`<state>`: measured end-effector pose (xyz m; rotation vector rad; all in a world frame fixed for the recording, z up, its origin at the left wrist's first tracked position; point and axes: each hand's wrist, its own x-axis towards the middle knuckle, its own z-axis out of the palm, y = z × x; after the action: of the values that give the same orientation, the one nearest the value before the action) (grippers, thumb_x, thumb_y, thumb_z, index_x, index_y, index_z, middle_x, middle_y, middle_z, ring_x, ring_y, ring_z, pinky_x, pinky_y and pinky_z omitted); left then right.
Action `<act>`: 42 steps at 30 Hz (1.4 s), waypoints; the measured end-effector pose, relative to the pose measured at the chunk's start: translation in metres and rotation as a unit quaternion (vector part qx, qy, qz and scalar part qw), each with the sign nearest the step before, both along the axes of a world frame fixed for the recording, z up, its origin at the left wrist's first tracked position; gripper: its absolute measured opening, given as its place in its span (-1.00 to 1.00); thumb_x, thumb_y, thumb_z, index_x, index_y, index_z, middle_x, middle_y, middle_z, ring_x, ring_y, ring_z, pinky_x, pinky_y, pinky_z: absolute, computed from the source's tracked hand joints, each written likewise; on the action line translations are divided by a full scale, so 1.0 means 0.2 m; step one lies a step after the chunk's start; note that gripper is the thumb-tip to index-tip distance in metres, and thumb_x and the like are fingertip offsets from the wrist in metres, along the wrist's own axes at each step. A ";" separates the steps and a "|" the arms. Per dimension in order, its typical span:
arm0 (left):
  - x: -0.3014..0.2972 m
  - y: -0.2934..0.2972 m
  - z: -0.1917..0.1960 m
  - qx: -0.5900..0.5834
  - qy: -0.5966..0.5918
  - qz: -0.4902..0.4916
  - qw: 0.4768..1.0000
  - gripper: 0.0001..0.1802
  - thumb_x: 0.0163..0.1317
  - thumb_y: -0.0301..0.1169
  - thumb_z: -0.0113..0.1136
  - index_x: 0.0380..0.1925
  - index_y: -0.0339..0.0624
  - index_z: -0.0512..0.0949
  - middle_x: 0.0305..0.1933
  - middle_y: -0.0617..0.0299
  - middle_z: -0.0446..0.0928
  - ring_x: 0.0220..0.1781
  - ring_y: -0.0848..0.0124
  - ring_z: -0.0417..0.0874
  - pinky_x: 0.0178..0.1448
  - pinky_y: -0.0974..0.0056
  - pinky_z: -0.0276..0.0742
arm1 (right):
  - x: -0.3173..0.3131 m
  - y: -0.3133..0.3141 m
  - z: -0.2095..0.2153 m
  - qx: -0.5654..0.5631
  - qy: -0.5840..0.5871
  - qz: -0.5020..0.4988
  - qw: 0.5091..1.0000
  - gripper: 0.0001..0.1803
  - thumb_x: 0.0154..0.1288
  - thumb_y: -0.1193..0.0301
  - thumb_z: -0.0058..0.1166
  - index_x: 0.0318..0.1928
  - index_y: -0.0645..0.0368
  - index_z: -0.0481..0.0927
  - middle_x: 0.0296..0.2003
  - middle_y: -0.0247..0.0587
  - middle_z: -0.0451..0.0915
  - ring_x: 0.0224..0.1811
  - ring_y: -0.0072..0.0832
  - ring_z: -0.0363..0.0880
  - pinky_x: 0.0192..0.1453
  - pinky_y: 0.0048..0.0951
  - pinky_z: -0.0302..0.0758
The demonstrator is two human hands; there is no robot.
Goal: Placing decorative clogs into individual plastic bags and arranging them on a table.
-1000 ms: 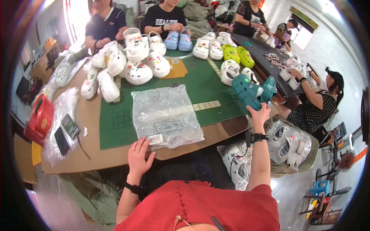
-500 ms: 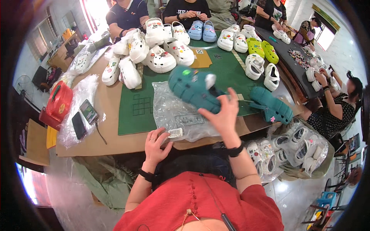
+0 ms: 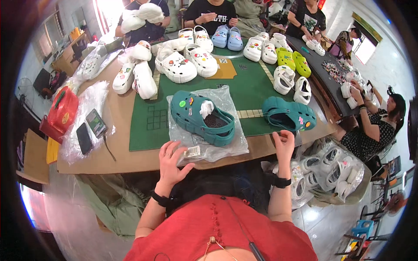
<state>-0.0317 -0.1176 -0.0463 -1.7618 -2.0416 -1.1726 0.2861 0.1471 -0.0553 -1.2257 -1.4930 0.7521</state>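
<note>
A dark green clog [image 3: 191, 114] with small coloured charms lies on a clear plastic bag [image 3: 239, 145], white stuffing [image 3: 206, 108] showing in its opening. My left hand [image 3: 170, 164] is open at the bag's near left corner, by a barcode label [image 3: 192, 151], holding nothing. Farther right, the matching green clog [image 3: 278, 114] rests on the table with charms facing right. Just in front of it is my right hand [image 3: 284, 147], fingers loosely bent and slightly apart, with nothing visible in them. Whether its fingertips touch that clog I cannot tell.
White charm-covered clogs [image 3: 178, 66] crowd the far left, with blue clogs [image 3: 227, 37] and lime clogs [image 3: 292, 61] beyond. Two phones [image 3: 84, 138] and a red case [image 3: 63, 108] lie left. Bagged white clogs [image 3: 333, 167] are below right. Co-workers sit around the table.
My right hand has set the green clog down on the bag, let go and moved right to the other clog. That clog is now turned. A person opposite has lifted white clogs.
</note>
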 end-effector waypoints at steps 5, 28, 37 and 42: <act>0.13 0.18 0.22 0.000 -0.052 -0.120 0.991 -0.24 0.08 0.06 0.42 0.22 -0.08 0.48 0.49 -0.05 0.25 0.12 -0.04 0.57 0.17 0.02 0.52 | -0.02 0.19 0.00 -0.013 0.068 0.057 0.996 -0.46 0.27 0.42 0.36 0.19 0.36 0.47 0.10 -0.06 0.53 -0.13 -0.46 0.66 -0.10 -0.49 0.56; 0.18 0.30 0.18 -0.018 -0.064 -0.182 0.981 -0.35 0.13 -0.17 0.44 0.18 -0.16 0.44 0.09 -0.01 0.41 -0.04 0.05 0.54 0.05 0.09 0.51 | -0.42 0.12 0.48 0.275 -0.194 0.200 0.920 -0.69 0.10 0.58 0.20 -0.50 0.16 0.26 -0.56 -0.29 0.26 -0.44 -0.32 0.30 -0.26 -0.31 0.25; 0.19 0.30 0.14 -0.028 -0.046 -0.181 0.982 -0.28 0.15 -0.21 0.41 0.29 -0.12 0.37 0.25 -0.04 0.37 0.02 0.06 0.54 0.13 0.08 0.52 | -0.57 0.11 0.38 0.310 -0.344 0.347 0.815 -0.84 -0.03 0.56 0.18 -0.48 0.06 0.46 -0.44 -0.30 0.48 -0.22 -0.21 0.45 -0.09 -0.19 0.35; 0.18 0.26 0.15 -0.035 -0.052 -0.181 0.981 -0.19 0.14 -0.21 0.42 0.38 -0.08 0.31 0.42 -0.11 0.24 0.05 0.07 0.54 0.18 0.07 0.51 | -0.66 -0.12 0.54 0.337 -0.289 0.245 0.862 -0.74 -0.01 0.47 0.35 -0.26 0.06 0.59 -0.13 -0.18 0.49 0.01 -0.11 0.46 0.08 -0.15 0.39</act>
<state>0.0041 -0.0654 -0.0164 -2.2206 -1.8885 -1.3277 0.1541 0.1232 0.0529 -0.5301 -2.3562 0.0986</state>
